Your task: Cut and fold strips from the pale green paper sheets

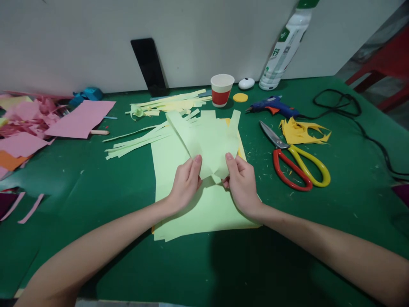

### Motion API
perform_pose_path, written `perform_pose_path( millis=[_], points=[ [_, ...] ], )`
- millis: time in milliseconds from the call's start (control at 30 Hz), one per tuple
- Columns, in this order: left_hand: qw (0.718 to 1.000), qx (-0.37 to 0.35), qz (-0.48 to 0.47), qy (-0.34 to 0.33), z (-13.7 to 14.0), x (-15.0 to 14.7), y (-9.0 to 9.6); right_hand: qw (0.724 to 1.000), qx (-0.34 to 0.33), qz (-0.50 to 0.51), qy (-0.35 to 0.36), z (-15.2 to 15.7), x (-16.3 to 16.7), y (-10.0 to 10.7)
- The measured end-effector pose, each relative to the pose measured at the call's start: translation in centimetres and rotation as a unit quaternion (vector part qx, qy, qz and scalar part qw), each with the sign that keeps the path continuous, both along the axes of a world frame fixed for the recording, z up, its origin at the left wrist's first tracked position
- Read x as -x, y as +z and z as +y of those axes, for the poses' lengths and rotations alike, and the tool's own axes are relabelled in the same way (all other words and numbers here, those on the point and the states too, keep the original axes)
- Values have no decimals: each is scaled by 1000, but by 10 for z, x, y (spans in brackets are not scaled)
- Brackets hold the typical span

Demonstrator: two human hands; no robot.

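Between both hands I hold a pale green paper piece, cut and folded, with strips sticking up at its far edge. My left hand pinches its left lower edge, thumb on top. On the right lower edge, my right hand grips it the same way. Beneath lies a stack of pale green paper sheets, with orange-yellow paper showing at its edges. Loose green paper strips fan out left of the stack. To the right rest scissors with one red and one yellow handle, blades apart.
Behind the stack stand a red-and-white paper cup, a yellow disc, a white case and a leaning bottle. A blue glue gun trails a black cord. A phone leans on the wall. Pink paper lies left.
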State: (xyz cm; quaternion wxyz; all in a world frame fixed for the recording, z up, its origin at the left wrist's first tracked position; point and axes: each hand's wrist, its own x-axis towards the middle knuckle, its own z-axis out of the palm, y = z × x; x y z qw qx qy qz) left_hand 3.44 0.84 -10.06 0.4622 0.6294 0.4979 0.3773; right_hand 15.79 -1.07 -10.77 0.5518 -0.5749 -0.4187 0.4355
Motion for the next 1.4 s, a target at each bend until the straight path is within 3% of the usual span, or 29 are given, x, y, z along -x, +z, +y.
perform_pose_path(
  millis=[400, 500, 600, 700, 767, 867, 967, 1033, 1200, 1333, 1400],
  points=[
    [999, 17, -38, 22, 0, 0, 0, 999, 36, 20, -1, 1, 0, 4],
    [998, 27, -60, 17, 0, 1, -1, 992, 77, -41, 87, 5, -6, 9],
    [996, 38, -85, 14, 1, 2, -1, 964, 127, -92, 212, 14, -18, 18],
    [998, 7, -64, -12, 3, 4, 4, 946, 129, -141, 260, 22, -31, 32],
    [998, -12, -20, -59, 3, 5, 10, 948, 103, -109, 280, 25, -34, 41],
    [979, 23, 44, -200, 0, 5, 24, 938, 103, 29, 330, 26, -34, 51],
    [921, 88, 95, -368, -4, 9, 41, 948, 104, 132, 269, 31, -39, 55],
    [880, 121, 125, -442, -3, 14, 52, 963, 80, 156, 205, 39, -51, 56],
    [818, 117, 212, -522, 19, 43, 74, 983, 21, 135, 125, 62, -96, 57],
    [763, 134, 238, -585, 41, 65, 83, 988, 22, 79, 131, 62, -105, 60],
    [813, 109, 228, -525, 48, 67, 83, 985, 32, 45, 164, 54, -95, 63]
  ],
)
